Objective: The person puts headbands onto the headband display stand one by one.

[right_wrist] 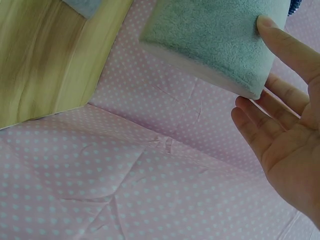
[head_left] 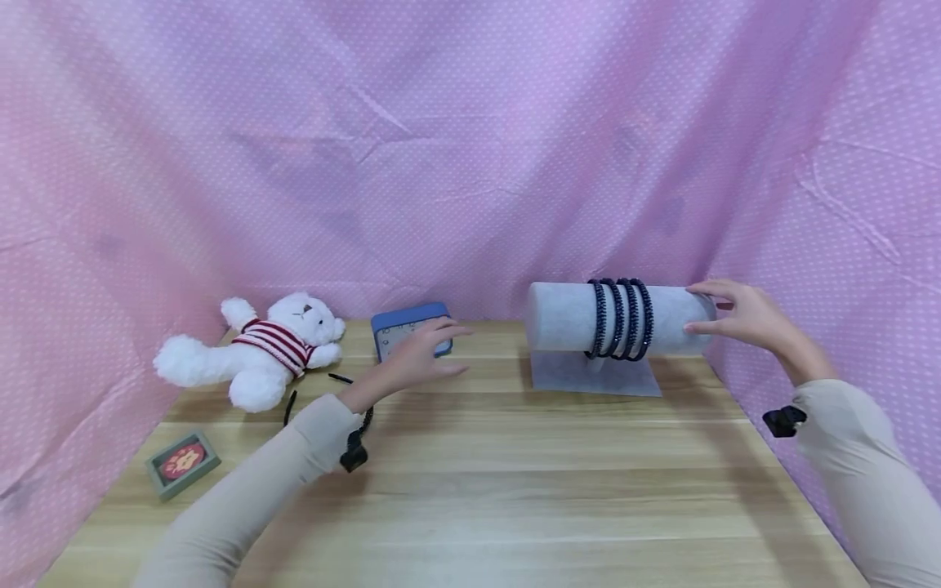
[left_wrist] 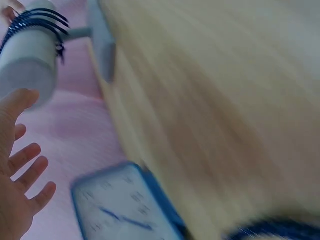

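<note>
A grey plush roll stand (head_left: 562, 317) stands at the back right, its roll lying crosswise above a flat base. Several dark blue beaded headbands (head_left: 648, 320) are looped round the roll. My right hand (head_left: 750, 314) holds the roll's right end, thumb on the front and fingers behind, as the right wrist view shows. Left of the stand, my left hand (head_left: 422, 355) hovers over the table with nothing in it, its fingers spread apart. Beneath the left forearm lies another dark beaded headband (left_wrist: 280, 229), partly hidden by that arm, its black tips pointing toward the bear.
A blue-framed clock (head_left: 410, 313) is at the back, partly behind the left hand. At the left are a white teddy bear (head_left: 275, 347) in a striped sweater and a small green frame (head_left: 184, 463). Pink dotted cloth (head_left: 470, 163) hangs round the wooden table (head_left: 529, 490).
</note>
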Available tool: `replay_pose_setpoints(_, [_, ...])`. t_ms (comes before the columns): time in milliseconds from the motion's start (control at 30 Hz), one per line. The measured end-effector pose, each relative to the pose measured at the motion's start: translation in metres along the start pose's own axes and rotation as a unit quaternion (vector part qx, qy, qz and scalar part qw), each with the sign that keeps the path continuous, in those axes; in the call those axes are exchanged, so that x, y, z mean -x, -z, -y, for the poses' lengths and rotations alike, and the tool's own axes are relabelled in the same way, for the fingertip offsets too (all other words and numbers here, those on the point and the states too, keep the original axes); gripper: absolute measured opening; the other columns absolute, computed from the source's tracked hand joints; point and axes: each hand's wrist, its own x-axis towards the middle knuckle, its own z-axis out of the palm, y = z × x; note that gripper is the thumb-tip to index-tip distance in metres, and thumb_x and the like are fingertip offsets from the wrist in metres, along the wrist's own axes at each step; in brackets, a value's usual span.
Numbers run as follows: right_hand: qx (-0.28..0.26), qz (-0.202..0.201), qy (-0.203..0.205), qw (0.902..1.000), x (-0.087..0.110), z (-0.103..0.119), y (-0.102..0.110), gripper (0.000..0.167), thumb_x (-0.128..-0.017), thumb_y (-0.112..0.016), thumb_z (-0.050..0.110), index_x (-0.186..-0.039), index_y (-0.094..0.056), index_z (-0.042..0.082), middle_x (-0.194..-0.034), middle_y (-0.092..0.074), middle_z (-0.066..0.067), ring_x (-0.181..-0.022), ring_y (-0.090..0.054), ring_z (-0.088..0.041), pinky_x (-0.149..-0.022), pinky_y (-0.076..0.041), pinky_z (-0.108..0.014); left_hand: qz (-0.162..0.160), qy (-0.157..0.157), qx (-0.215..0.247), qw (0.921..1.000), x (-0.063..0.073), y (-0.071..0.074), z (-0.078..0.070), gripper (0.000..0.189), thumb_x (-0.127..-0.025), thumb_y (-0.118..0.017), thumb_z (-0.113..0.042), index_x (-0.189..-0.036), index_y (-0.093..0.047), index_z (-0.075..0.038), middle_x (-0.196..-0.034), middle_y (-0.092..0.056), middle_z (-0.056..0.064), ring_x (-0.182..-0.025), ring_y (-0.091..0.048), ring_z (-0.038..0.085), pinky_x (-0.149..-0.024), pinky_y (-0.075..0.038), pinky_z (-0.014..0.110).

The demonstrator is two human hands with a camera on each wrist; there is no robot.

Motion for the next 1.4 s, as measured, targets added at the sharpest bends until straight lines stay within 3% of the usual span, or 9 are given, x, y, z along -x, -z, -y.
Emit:
replay_pose_setpoints(167, [0.012, 0.011, -0.002, 0.9999, -0.002, 0.000, 0.002, 0.072, -0.079, -0.088, 0.023, -0.137, -0.058, -0.006, -0.140, -0.053, -0.037, -0.122, -0.053, -0.060, -0.100, -0.045, -0.069, 0.033, 0.038, 0.004, 0.9987, 0.036, 0.011, 0.022, 0.056, -0.086, -0.083, -0.027, -0.138, -0.064, -0.015, -0.140, -0.062, 0.014, -0.131, -0.057, 0.036, -0.103, -0.052, 0.055])
replay_pose_setpoints(367, [0.021, 0.009, 0.009, 0.9997, -0.003, -0.002, 0.002, 0.070, -0.079, -0.088, 0.021, -0.135, -0.058, -0.007, -0.137, -0.054, -0.039, -0.119, -0.054, -0.061, -0.097, -0.047, -0.070, 0.073, 0.086, -0.004, 0.9936, 0.074, 0.028, 0.036, 0.053, -0.088, -0.080, -0.024, -0.137, -0.064, -0.012, -0.145, -0.056, 0.023, -0.132, -0.055, 0.045, -0.103, -0.050, 0.060])
replay_pose_setpoints(533, [0.030, 0.018, 0.008, 0.9994, -0.005, -0.002, 0.002, 0.071, -0.079, -0.087, 0.022, -0.136, -0.057, -0.007, -0.138, -0.053, -0.039, -0.117, -0.055, -0.062, -0.097, -0.047, -0.070, 0.112, 0.095, -0.007, 0.9891, 0.099, 0.040, 0.044, 0.054, -0.086, -0.081, -0.017, -0.136, -0.064, -0.009, -0.135, -0.062, 0.020, -0.117, -0.065, 0.039, -0.090, -0.059, 0.047])
replay_pose_setpoints(800, [0.010, 0.021, 0.015, 0.9996, -0.004, -0.002, 0.004, 0.071, -0.081, -0.086, 0.019, -0.137, -0.055, -0.009, -0.137, -0.053, -0.038, -0.124, -0.051, -0.057, -0.098, -0.047, -0.068, 0.137, 0.091, 0.034, 0.9858, 0.113, 0.058, 0.051, 0.053, -0.080, -0.085, -0.011, -0.129, -0.066, -0.002, -0.119, -0.073, 0.016, -0.102, -0.071, 0.032, -0.084, -0.060, 0.044])
replay_pose_setpoints(1067, [-0.011, 0.004, 0.004, 0.9999, -0.002, -0.004, 0.000, 0.069, -0.079, -0.088, 0.018, -0.137, -0.058, -0.005, -0.141, -0.053, -0.034, -0.129, -0.049, -0.050, -0.101, -0.045, -0.064, 0.178, 0.145, 0.035, 0.9727, 0.122, 0.061, 0.055, 0.038, -0.080, -0.086, -0.019, -0.114, -0.071, -0.012, -0.103, -0.075, 0.002, -0.095, -0.070, 0.020, -0.081, -0.058, 0.035])
replay_pose_setpoints(1133, [-0.019, -0.010, 0.008, 0.9997, 0.000, -0.004, -0.002, 0.067, -0.078, -0.088, 0.017, -0.136, -0.060, -0.003, -0.140, -0.056, -0.032, -0.128, -0.051, -0.042, -0.102, -0.050, -0.053, 0.191, 0.141, 0.027, 0.9712, 0.125, 0.059, 0.057, 0.040, -0.078, -0.087, -0.023, -0.113, -0.071, -0.014, -0.101, -0.074, -0.001, -0.094, -0.070, 0.017, -0.079, -0.057, 0.032])
replay_pose_setpoints(1200, [-0.027, -0.025, 0.016, 0.9992, 0.001, -0.005, -0.005, 0.065, -0.077, -0.089, 0.016, -0.134, -0.063, -0.002, -0.138, -0.058, -0.030, -0.124, -0.055, -0.020, -0.100, -0.054, -0.029, 0.198, 0.133, 0.028, 0.9707, 0.127, 0.058, 0.058, 0.043, -0.075, -0.090, -0.025, -0.112, -0.071, -0.014, -0.098, -0.073, -0.003, -0.092, -0.069, 0.015, -0.078, -0.056, 0.029])
replay_pose_setpoints(1300, [-0.041, -0.040, 0.028, 0.9980, 0.002, -0.006, -0.007, 0.062, -0.076, -0.090, 0.014, -0.131, -0.065, -0.001, -0.134, -0.061, -0.030, -0.111, -0.045, 0.013, -0.089, -0.040, 0.002, 0.205, 0.122, 0.053, 0.9696, 0.131, 0.057, 0.061, 0.045, -0.072, -0.092, -0.022, -0.109, -0.070, -0.011, -0.095, -0.072, -0.003, -0.088, -0.068, 0.012, -0.076, -0.055, 0.025])
replay_pose_setpoints(1400, [-0.049, -0.050, 0.037, 0.9969, 0.003, -0.008, -0.008, 0.061, -0.075, -0.090, 0.011, -0.130, -0.066, -0.003, -0.132, -0.061, -0.031, -0.104, -0.033, 0.027, -0.084, -0.032, 0.008, 0.203, 0.120, 0.081, 0.9684, 0.133, 0.055, 0.063, 0.043, -0.071, -0.093, -0.018, -0.106, -0.069, -0.009, -0.090, -0.071, 0.000, -0.085, -0.067, 0.011, -0.074, -0.056, 0.023])
